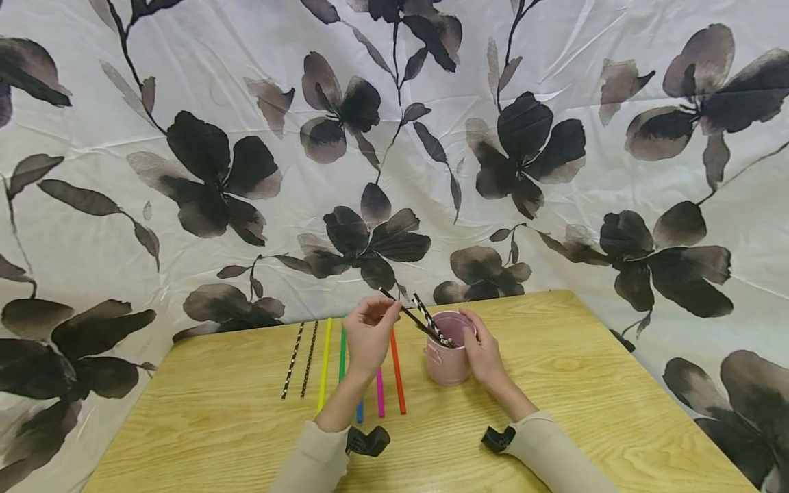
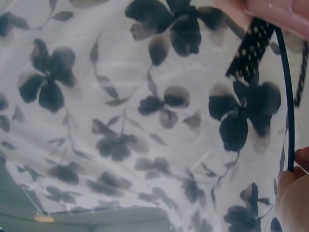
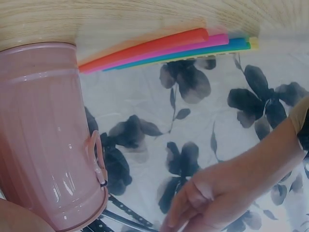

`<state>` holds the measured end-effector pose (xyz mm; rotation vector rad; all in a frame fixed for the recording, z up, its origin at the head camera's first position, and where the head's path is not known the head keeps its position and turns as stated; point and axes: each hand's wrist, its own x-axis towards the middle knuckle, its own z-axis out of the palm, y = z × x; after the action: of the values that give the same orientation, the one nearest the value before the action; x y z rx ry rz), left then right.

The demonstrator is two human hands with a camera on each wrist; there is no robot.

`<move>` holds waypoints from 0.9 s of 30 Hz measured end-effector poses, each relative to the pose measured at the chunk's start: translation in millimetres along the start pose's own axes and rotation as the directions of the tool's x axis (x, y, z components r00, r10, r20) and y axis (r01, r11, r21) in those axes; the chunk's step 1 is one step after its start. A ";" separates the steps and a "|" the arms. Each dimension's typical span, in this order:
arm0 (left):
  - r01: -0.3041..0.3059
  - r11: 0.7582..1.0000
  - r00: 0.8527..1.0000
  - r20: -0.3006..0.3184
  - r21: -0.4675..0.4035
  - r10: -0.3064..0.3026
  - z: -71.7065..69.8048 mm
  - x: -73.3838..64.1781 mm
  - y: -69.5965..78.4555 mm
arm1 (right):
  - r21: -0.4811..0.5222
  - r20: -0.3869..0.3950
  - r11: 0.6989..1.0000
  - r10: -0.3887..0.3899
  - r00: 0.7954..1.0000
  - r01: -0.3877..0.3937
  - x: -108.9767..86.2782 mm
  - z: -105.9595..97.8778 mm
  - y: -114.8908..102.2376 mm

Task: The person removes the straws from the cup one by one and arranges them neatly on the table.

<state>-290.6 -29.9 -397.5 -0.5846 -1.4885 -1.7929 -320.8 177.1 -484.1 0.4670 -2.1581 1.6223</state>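
My left hand [image 1: 368, 335] pinches a thin black straw [image 1: 403, 311] between thumb and fingers. That straw [image 2: 288, 96] slants down to the mouth of a small pink metal bucket [image 1: 447, 366], beside several black-and-white patterned straws [image 1: 425, 311] standing in it. The bucket [image 3: 48, 130] is upright on the table in the head view, with a small handle on its left side. My right hand [image 1: 483, 349] grips its right rim and wall; in the right wrist view only a bit of that hand [image 3: 21, 220] shows. The lower ends of the straws are partly hidden inside.
Left of the bucket, straws lie in a row on the wooden table [image 1: 216, 411]: red [image 1: 397, 373], magenta [image 1: 380, 394], blue [image 1: 359, 412], green [image 1: 342, 352], yellow [image 1: 324, 363] and two patterned dark ones. A floral cloth [image 1: 431, 171] hangs behind the table.
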 end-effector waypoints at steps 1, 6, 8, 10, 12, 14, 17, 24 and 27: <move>-0.011 1.000 1.000 -0.017 0.001 0.011 -2.3 3.8 2.5 | -0.003 0.000 1.000 0.000 1.000 0.000 -0.1 0.2 0.0; -0.038 0.999 0.996 -0.083 -0.033 0.035 -14.8 23.7 20.4 | -0.009 -0.004 1.000 -0.011 1.000 0.011 -0.8 0.8 0.8; -0.039 0.998 0.996 -0.082 -0.047 0.036 -20.3 31.2 30.3 | 0.003 -0.001 1.000 -0.007 1.000 0.007 -1.7 0.3 -4.2; -0.039 0.998 0.996 -0.080 -0.045 0.035 -27.1 38.1 36.7 | 0.005 0.001 1.000 -0.003 1.000 0.003 -1.8 0.2 -5.1; -0.037 0.998 0.997 -0.067 -0.043 0.034 -34.9 43.5 42.7 | 0.012 0.006 1.000 0.003 1.000 -0.004 -1.5 0.1 -5.1; -0.033 0.999 0.998 -0.060 -0.040 0.030 -42.7 47.9 46.8 | 0.008 0.007 1.000 0.007 1.000 -0.007 -0.9 0.5 -0.4; -0.016 0.999 0.999 -0.046 -0.033 0.014 -51.9 52.0 57.9 | 0.001 0.003 1.000 0.006 1.000 -0.006 -1.3 0.5 -0.2; 0.022 0.999 1.000 -0.014 0.045 -0.021 -71.3 58.5 68.0 | -0.003 -0.002 1.000 0.008 1.000 -0.008 -1.2 0.6 -0.5; 0.056 0.997 0.998 -0.007 0.055 -0.056 -80.9 59.8 65.8 | -0.003 0.007 1.000 0.017 1.000 -0.017 -0.9 0.6 -1.2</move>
<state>-270.1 -127.3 -330.1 -0.5147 -1.5601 -1.7879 -319.5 176.3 -483.6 0.4557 -2.1756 1.6282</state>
